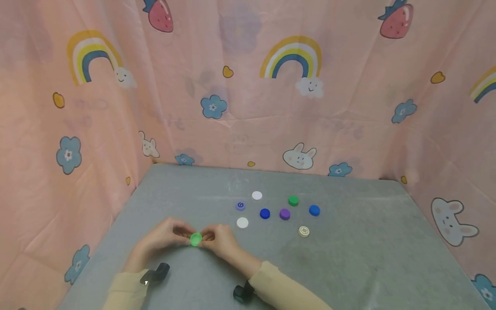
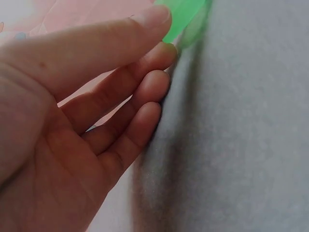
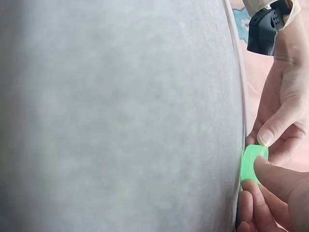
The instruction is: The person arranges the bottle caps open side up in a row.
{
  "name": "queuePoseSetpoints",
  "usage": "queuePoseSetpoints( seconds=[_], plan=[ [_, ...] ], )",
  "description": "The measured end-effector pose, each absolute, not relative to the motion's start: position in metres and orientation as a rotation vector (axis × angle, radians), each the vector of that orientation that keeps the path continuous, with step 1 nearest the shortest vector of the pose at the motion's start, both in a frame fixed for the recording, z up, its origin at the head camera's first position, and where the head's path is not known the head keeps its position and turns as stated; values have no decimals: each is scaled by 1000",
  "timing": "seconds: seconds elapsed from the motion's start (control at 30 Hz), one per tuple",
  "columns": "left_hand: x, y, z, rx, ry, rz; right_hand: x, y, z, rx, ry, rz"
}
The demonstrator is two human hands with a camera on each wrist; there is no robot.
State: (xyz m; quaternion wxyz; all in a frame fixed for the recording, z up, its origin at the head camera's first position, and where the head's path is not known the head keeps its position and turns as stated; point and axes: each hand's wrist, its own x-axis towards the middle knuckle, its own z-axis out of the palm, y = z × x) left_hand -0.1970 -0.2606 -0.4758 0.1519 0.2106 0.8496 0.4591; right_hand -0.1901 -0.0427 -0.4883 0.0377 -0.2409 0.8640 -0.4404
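On my feed the light green cap (image 1: pixel 196 239) is between both hands, its hollow face toward the head camera; round, it shows no long axis. My left hand (image 1: pixel 168 234) pinches its left side, my right hand (image 1: pixel 221 241) its right, both grips narrow, neither nearer. Rightward and beyond it on the desk (image 1: pixel 360 245) lies a white disc (image 1: pixel 242 222)

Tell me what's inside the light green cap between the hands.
Inside the light green cap, the head view shows only its own green inner surface; its underside faces away and is hidden there.
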Motion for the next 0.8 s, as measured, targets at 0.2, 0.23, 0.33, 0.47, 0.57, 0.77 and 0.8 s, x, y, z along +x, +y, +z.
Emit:
queuePoseSetpoints(
  seconds=[0.2, 0.23, 0.33, 0.47, 0.57, 0.77, 0.8],
  plan=[
    [-197, -261, -476, 617, 2454, 1295, -190, -43, -487, -735, 2649, -1333],
    [-199, -263, -479, 623, 2449, 1296, -190, -43, -488, -738, 2651, -1329],
    [-198, -263, -478, 626, 2461, 1276, -189, -44, -488, -738, 2651, -1322],
    [-198, -263, -476, 631, 2461, 1271, -189, -44, -488, -732, 2655, -1314],
    [-198, -264, -475, 622, 2461, 1264, -189, -44, -488, -727, 2661, -1305],
    [-198, -265, -473, 602, 2458, 1229, -191, -43, -489, -708, 2623, -1318],
    [-199, -265, -473, 591, 2454, 1226, -192, -42, -489, -707, 2612, -1325]
  ],
)
